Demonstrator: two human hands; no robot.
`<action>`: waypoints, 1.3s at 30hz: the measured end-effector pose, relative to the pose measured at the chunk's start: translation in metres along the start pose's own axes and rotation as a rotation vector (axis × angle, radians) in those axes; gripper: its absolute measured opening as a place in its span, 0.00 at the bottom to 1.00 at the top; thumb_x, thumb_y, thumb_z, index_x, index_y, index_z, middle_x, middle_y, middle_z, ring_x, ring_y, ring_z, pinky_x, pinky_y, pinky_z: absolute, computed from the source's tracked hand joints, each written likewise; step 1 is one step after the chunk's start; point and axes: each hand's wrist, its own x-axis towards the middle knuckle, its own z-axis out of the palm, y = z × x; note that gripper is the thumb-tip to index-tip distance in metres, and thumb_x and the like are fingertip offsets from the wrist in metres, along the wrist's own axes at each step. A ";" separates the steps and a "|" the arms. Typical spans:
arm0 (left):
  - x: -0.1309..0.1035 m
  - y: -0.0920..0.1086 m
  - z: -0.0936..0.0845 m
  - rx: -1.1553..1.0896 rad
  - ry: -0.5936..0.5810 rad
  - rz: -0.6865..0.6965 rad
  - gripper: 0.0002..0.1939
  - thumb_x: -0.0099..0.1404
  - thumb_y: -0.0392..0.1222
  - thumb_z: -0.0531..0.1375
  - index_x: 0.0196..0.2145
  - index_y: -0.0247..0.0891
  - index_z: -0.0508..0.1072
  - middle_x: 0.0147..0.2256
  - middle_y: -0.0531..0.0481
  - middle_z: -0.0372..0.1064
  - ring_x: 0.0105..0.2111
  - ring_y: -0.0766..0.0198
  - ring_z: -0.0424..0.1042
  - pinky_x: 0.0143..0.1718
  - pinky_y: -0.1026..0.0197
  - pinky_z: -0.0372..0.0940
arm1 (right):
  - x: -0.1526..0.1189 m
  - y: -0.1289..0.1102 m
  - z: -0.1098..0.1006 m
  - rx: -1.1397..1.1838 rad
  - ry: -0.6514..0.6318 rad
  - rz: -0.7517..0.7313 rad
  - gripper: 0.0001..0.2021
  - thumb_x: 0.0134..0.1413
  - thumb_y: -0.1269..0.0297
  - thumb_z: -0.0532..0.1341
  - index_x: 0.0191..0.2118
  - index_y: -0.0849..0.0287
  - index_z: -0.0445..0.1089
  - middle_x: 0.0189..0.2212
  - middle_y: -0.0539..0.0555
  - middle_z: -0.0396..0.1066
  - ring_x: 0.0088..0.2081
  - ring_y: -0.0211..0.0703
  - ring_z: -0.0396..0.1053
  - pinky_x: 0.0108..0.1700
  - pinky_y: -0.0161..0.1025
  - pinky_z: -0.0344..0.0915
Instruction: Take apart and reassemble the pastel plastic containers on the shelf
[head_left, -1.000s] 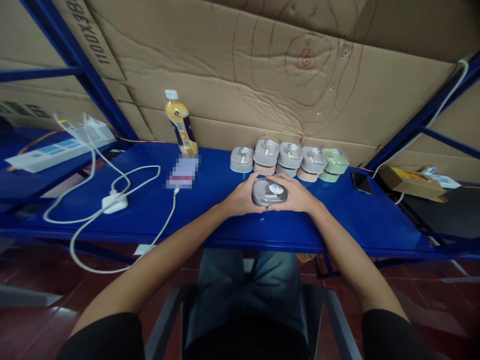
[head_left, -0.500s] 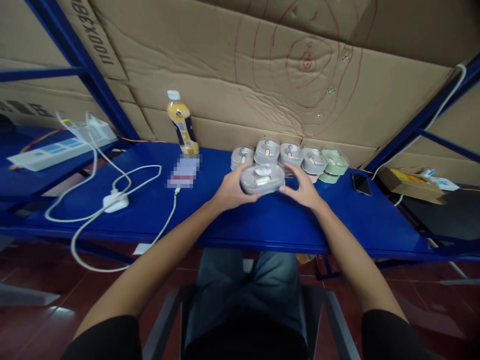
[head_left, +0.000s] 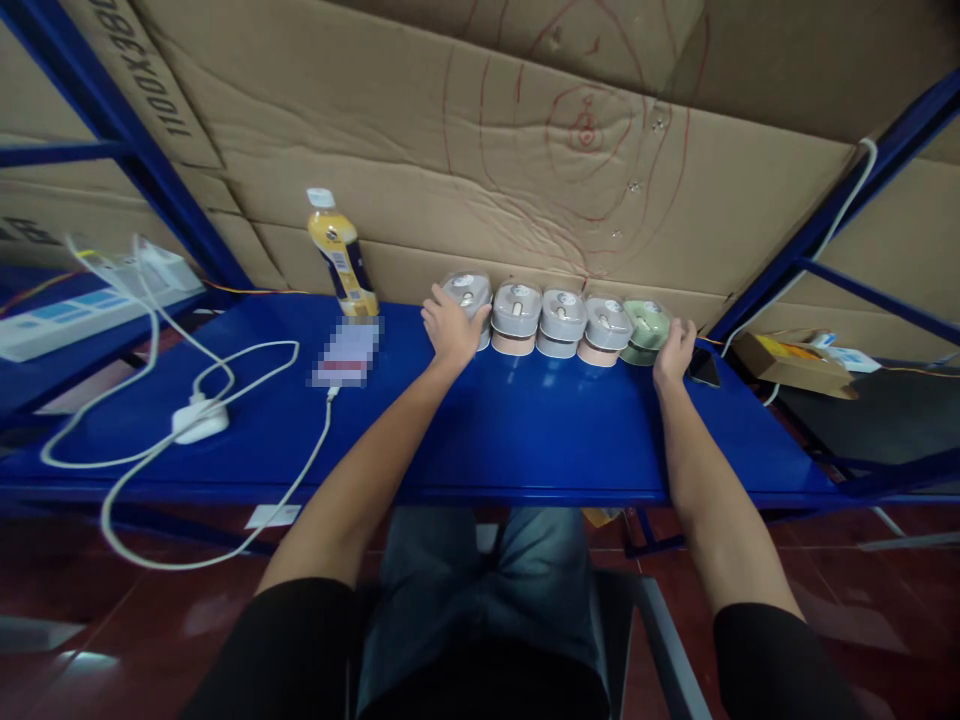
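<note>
Along the back of the blue table stand several small lidded boxes in a side-by-side row, in two layers. My left hand wraps round the leftmost grey lidded box, its thumb on the front right and its fingers on the left. My right hand lies flat along the right side of the green lidded box at the other end. Between them are grey-lidded boxes, among them a middle one; pinkish lower parts show under some, such as the pink base.
A yellow drink bottle stands left of the row, behind a blurred-out phone-like item on a white cable. A white charger and a power strip lie further left. To the right are a dark phone and an open cardboard box.
The grey lidded box that both hands held in front of the row now sits at its left end. My right hand has moved right to the green box. The view has shifted slightly.
</note>
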 end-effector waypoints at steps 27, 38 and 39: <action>0.043 -0.083 -0.057 -0.142 0.081 0.001 0.28 0.72 0.55 0.59 0.63 0.38 0.70 0.65 0.36 0.71 0.67 0.45 0.68 0.72 0.43 0.58 | -0.051 -0.052 0.042 -0.302 -0.262 -0.164 0.57 0.39 0.40 0.74 0.71 0.65 0.58 0.64 0.78 0.66 0.64 0.76 0.66 0.65 0.71 0.61; 0.020 -0.047 -0.070 -0.104 0.157 0.137 0.32 0.71 0.56 0.61 0.65 0.36 0.63 0.66 0.30 0.63 0.71 0.40 0.59 0.74 0.38 0.52 | -0.042 -0.066 0.034 -0.256 -0.099 -0.144 0.45 0.42 0.47 0.71 0.66 0.59 0.63 0.59 0.68 0.73 0.60 0.70 0.71 0.64 0.69 0.64; 0.013 -0.035 -0.074 -0.099 0.163 0.205 0.30 0.71 0.55 0.62 0.64 0.37 0.64 0.65 0.31 0.63 0.70 0.40 0.59 0.73 0.38 0.52 | -0.040 -0.071 0.028 -0.221 -0.064 -0.167 0.44 0.44 0.47 0.70 0.67 0.59 0.63 0.59 0.67 0.72 0.61 0.69 0.71 0.65 0.69 0.63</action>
